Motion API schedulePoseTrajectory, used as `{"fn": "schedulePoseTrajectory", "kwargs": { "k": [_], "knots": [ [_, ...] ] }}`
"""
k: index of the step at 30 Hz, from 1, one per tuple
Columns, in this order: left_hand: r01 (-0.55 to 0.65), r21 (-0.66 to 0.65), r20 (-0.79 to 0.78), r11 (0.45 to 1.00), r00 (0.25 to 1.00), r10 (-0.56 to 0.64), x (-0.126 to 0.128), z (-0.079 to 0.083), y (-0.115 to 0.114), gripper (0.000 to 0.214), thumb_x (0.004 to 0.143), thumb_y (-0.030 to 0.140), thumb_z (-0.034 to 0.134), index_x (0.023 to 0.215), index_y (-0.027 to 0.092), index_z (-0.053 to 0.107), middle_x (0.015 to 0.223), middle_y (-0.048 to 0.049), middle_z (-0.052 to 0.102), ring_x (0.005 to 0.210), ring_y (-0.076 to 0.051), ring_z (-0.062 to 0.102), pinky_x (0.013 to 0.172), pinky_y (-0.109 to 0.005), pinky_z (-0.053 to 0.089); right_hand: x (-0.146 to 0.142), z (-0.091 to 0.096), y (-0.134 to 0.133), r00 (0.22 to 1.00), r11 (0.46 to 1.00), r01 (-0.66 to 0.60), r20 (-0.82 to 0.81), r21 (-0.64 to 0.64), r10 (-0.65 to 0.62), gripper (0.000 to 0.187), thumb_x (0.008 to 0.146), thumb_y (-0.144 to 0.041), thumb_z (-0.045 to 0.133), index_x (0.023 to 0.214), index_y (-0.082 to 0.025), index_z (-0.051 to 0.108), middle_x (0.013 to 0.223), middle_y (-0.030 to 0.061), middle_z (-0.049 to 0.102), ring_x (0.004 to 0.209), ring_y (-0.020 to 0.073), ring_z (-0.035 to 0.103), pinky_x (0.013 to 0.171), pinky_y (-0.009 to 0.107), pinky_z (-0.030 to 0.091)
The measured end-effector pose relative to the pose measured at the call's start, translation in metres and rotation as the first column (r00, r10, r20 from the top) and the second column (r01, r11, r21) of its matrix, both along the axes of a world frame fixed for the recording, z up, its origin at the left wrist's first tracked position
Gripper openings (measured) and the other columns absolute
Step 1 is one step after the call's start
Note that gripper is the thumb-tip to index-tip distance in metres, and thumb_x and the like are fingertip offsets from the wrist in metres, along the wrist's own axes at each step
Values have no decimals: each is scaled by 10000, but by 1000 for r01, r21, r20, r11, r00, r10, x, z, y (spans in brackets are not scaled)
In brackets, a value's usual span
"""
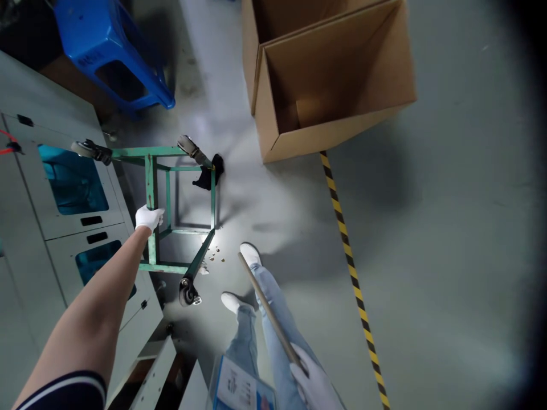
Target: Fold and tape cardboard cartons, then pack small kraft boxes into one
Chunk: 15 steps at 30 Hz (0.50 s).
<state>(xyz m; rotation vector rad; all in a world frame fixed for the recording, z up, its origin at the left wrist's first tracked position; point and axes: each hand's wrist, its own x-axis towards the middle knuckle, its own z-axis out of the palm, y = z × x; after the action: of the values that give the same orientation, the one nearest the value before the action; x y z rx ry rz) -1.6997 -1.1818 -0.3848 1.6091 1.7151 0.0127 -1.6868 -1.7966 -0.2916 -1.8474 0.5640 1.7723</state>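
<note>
My left hand [149, 218], in a white glove, is closed around a bar of a green metal frame on casters [151, 176]. The frame is tipped over, with its wheels turned toward me and sideways. At the lower middle my right hand [310, 373], also gloved in white, grips a long brownish pole [269, 310]. The pole slants across my legs, and its far tip is near my shoe. A black cloth-like thing [209, 173] lies by the frame's far corner. Small brownish bits [217, 250] are scattered on the floor beside the frame.
Two open cardboard boxes [273, 122] stand at the top. A blue plastic stool [98, 45] is at the upper left. White cabinets [64, 228] with blue windows line the left side. Yellow-black floor tape [348, 250] runs down the grey floor to my right.
</note>
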Motion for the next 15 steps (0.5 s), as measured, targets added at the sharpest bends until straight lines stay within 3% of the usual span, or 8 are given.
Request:
{"fn": "schedulePoseTrajectory", "kwargs": {
  "k": [9, 15],
  "knots": [
    [-42, -27, 7, 999, 999, 42, -29, -52, 25, 247, 544, 217, 748, 672, 180, 540, 490, 5, 533, 374, -147, 489, 349, -268, 390, 3, -7, 10, 997, 999, 12, -78, -50, -16, 812, 772, -557, 495, 1460, -127, 450, 657, -9, 584, 479, 167, 490, 472, 295, 375],
    [-64, -47, 1, 997, 998, 65, -47, -62, 41, 284, 535, 216, 767, 680, 182, 526, 494, 7, 536, 368, -151, 498, 351, -271, 394, 3, -5, 23, 996, 998, -34, -82, -58, 29, 805, 763, -555, 505, 1447, -131, 459, 631, -25, 544, 466, 161, 462, 461, 303, 366]
  ]
}}
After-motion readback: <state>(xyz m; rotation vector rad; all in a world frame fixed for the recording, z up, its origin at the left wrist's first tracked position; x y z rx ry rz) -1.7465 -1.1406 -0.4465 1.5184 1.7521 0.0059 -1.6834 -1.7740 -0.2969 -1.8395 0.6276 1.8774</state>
